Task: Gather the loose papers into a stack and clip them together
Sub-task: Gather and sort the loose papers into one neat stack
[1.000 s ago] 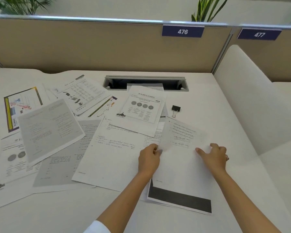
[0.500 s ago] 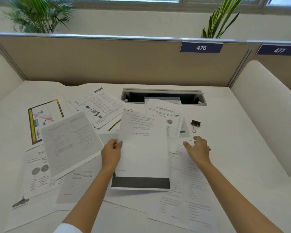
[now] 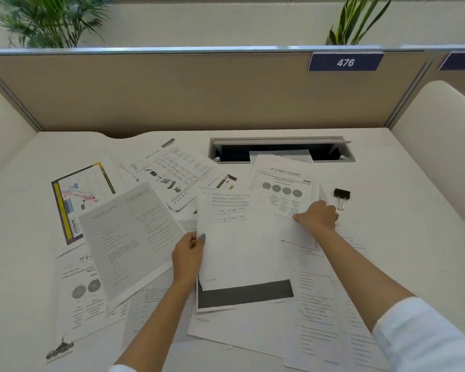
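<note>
Loose papers lie scattered across the white desk (image 3: pixel 403 189). My left hand (image 3: pixel 189 253) grips the left edge of a white sheet with a dark bottom band (image 3: pixel 242 253), held over the middle of the pile. My right hand (image 3: pixel 317 216) pinches the lower part of a sheet printed with several grey circles (image 3: pixel 285 189) at the back right. A black binder clip (image 3: pixel 341 196) lies on the desk just right of that hand, untouched. A grey sheet (image 3: pixel 129 237) and a colour flyer (image 3: pixel 78 200) lie to the left.
An open cable slot (image 3: pixel 279 150) sits in the desk behind the papers. A tan partition (image 3: pixel 199 89) closes the back, with rounded white dividers (image 3: pixel 440 135) at both sides. More text sheets (image 3: pixel 320 304) lie under my right forearm.
My right hand has reached forward from the desk middle and taken hold of the sheet with grey circles. My left hand keeps its sheet, now a little further right.
</note>
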